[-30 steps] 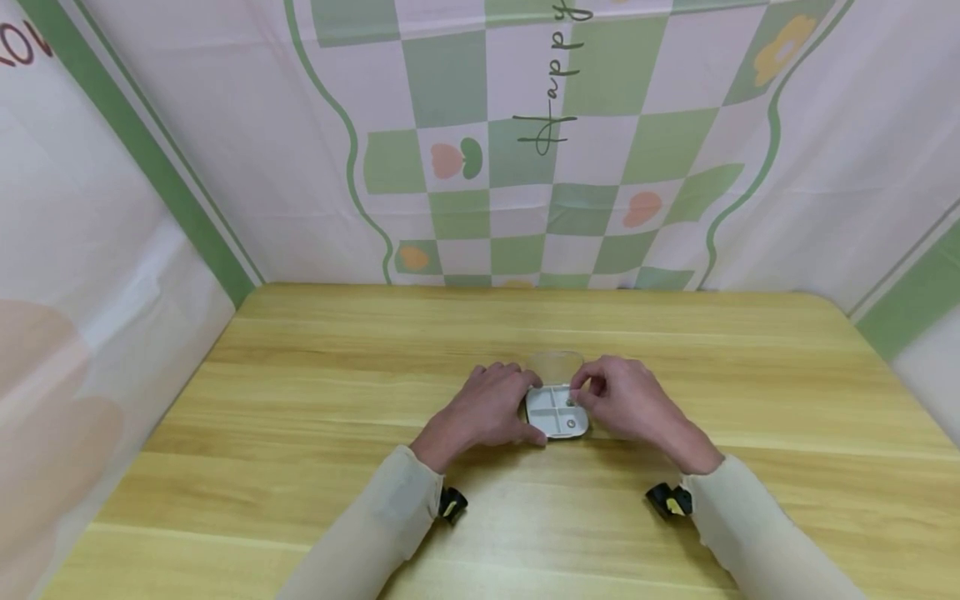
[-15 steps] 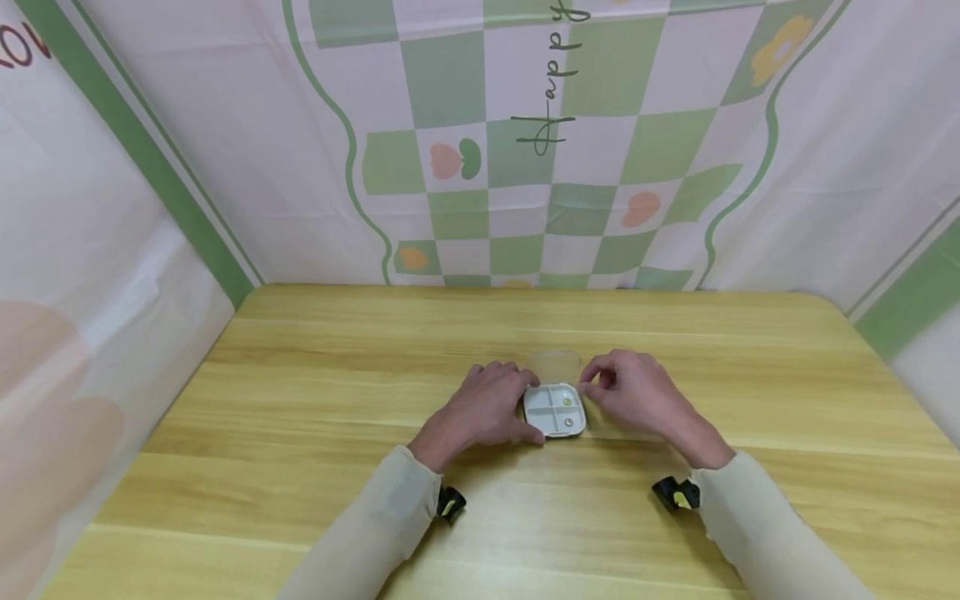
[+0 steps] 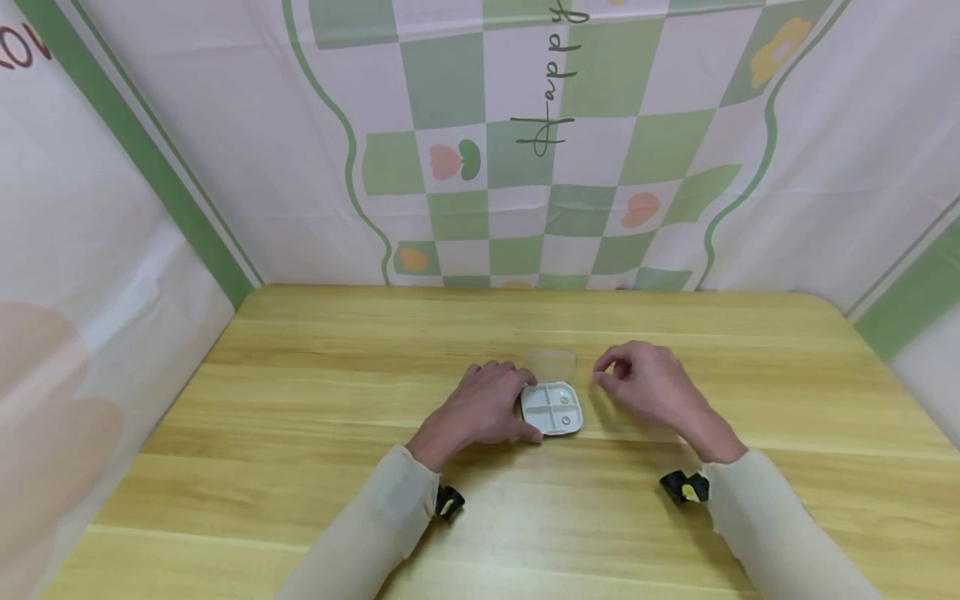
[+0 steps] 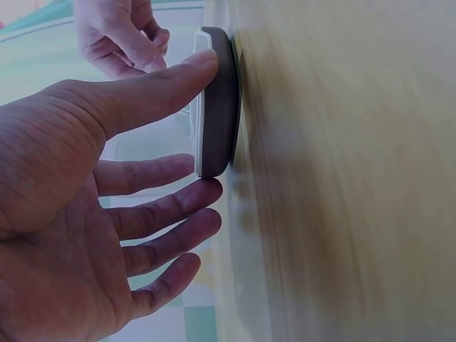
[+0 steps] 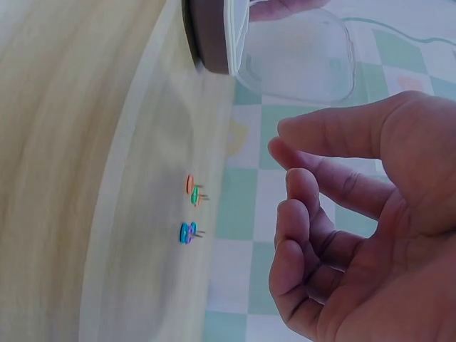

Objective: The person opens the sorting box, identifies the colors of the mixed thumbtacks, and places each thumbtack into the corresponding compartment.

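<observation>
A small white pill box (image 3: 536, 397) with a dark base lies on the table, its clear lid (image 3: 552, 363) swung back on the far side. My left hand (image 3: 480, 406) grips it from the left, thumb at the near edge and fingertips at the far edge. Of its four-way divided inside, the back right compartment holds a tiny yellow-green piece (image 3: 565, 400), and the front right one a small round piece (image 3: 566, 421). My right hand (image 3: 651, 379) hovers right of the box, fingers loosely curled. Nothing shows between thumb and index finger in the right wrist view.
Several pushpin-like pieces with coloured round heads, among them an orange one (image 5: 189, 184), a green one (image 5: 194, 195) and a blue one (image 5: 184, 233), sit on the wooden table (image 3: 315, 375) beyond my right hand. A patterned cloth (image 3: 517, 158) hangs behind the table.
My right hand has drawn back from over the box to its right, uncovering the yellow-green piece in the back right compartment. The left hand keeps its hold, with the box shifted very slightly left.
</observation>
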`<state>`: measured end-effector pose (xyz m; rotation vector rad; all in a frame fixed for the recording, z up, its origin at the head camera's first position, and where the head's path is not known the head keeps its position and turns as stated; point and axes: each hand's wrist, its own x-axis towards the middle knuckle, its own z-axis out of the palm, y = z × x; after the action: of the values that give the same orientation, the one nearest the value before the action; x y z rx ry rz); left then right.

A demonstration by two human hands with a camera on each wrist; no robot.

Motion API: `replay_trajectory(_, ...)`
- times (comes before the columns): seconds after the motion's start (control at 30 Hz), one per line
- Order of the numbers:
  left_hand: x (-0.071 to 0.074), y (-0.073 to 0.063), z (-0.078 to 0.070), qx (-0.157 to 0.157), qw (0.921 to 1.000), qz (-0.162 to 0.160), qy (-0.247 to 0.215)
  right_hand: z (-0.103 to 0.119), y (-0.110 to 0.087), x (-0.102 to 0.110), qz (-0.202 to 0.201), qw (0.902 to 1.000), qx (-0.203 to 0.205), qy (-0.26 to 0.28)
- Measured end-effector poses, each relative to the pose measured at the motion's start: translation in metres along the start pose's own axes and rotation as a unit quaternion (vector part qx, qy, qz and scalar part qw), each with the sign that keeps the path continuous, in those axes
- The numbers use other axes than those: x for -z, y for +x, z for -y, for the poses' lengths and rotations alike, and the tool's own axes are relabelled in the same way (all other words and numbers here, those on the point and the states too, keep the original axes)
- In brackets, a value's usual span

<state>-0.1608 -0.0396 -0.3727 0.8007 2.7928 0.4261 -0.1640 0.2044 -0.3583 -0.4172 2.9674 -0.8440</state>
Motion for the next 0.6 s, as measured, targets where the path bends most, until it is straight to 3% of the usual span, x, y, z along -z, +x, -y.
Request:
replay_trajectory(0.3,0.000,-0.001,0.001,0.002,1.0000,-0.002,-0.003,-0.008,0.002,0.003,-0.023,0.9996,-0.006,-0.016)
replay_trajectory(0.6,-0.002,0.000,0.002,0.000,1.0000,-0.001,-0.004,-0.014,0.004,0.001,-0.012,0.9996,-0.016,-0.020)
